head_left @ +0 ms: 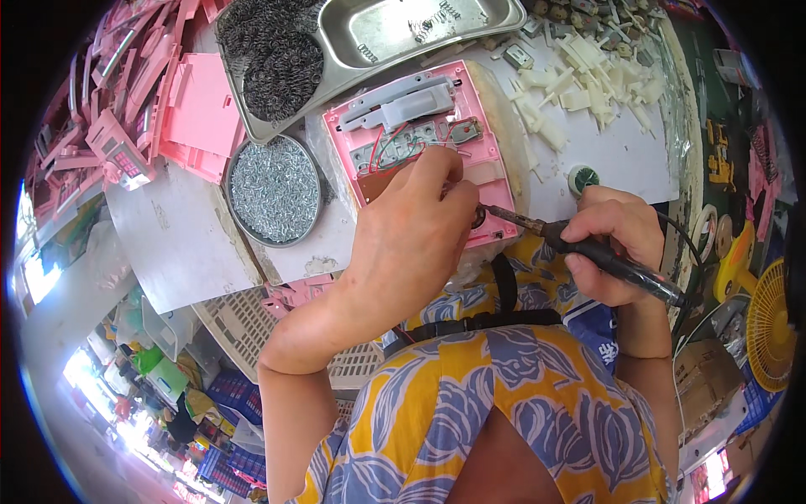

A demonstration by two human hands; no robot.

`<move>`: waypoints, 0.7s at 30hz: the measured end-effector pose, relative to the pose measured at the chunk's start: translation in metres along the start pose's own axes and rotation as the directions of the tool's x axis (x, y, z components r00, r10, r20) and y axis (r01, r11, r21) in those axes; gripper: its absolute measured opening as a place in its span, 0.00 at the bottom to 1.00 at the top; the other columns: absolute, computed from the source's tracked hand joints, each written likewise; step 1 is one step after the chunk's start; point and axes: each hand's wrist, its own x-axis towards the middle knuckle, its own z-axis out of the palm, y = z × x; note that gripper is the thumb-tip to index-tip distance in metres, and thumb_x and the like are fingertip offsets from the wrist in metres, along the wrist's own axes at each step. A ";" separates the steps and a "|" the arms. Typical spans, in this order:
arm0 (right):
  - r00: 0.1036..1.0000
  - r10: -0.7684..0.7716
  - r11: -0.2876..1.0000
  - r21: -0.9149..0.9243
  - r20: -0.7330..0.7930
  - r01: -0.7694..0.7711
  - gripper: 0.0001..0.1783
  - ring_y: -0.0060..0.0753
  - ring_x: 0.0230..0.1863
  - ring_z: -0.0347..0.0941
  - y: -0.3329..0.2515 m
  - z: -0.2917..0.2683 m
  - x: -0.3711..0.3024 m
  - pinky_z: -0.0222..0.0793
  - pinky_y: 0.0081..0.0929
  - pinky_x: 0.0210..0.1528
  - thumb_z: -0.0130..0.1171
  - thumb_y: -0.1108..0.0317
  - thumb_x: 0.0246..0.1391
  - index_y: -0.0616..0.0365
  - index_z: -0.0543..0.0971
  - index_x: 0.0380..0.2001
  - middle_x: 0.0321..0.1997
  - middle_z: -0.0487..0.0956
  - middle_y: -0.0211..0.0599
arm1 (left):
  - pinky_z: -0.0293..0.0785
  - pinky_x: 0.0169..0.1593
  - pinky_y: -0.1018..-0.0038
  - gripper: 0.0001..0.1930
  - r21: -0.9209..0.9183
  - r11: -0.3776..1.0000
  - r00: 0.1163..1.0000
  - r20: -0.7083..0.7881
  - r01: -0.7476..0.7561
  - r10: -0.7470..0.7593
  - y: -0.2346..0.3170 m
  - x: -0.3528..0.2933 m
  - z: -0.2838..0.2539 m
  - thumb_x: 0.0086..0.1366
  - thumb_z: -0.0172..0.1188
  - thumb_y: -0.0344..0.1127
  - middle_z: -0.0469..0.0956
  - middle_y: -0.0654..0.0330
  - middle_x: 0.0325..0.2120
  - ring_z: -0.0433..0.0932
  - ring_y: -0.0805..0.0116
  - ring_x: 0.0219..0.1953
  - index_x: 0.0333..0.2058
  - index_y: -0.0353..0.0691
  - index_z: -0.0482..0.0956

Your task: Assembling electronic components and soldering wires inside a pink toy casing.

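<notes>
In my right hand [620, 235] is a black-handled soldering iron [606, 265], its metal shaft pointing left to the lower right corner of an open pink plastic case [490, 151]. My left hand [416, 223] lies over the case with its fingers bent and drawn together; what they pinch is hidden. Inside the case are a grey-white plastic part [416, 107], a metal strip with red wires [395, 144] and a brown board [379, 182], partly under my left hand. A dark round part [478, 217] sits by the iron's tip.
Left of the case stands a round tin of screws [275, 191]. Behind is a metal tray [353, 76] with many springs. Pink shells [197, 105] pile up at left, whitish plastic parts [579, 80] at right. A green-and-white spool [582, 178] stands near my right hand. A yellow fan [768, 323] is far right.
</notes>
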 end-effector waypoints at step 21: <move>0.906 0.194 0.967 0.227 -0.376 -0.113 0.17 0.22 0.34 0.68 0.001 -0.068 -0.066 0.63 0.20 0.39 0.65 0.68 0.50 0.67 0.76 0.42 0.36 0.75 0.35 | 0.79 0.38 0.61 0.08 0.121 0.990 0.994 0.093 -0.066 0.055 0.009 0.010 -0.008 0.52 0.59 0.26 0.70 0.53 0.40 0.77 0.53 0.40 0.33 0.37 0.75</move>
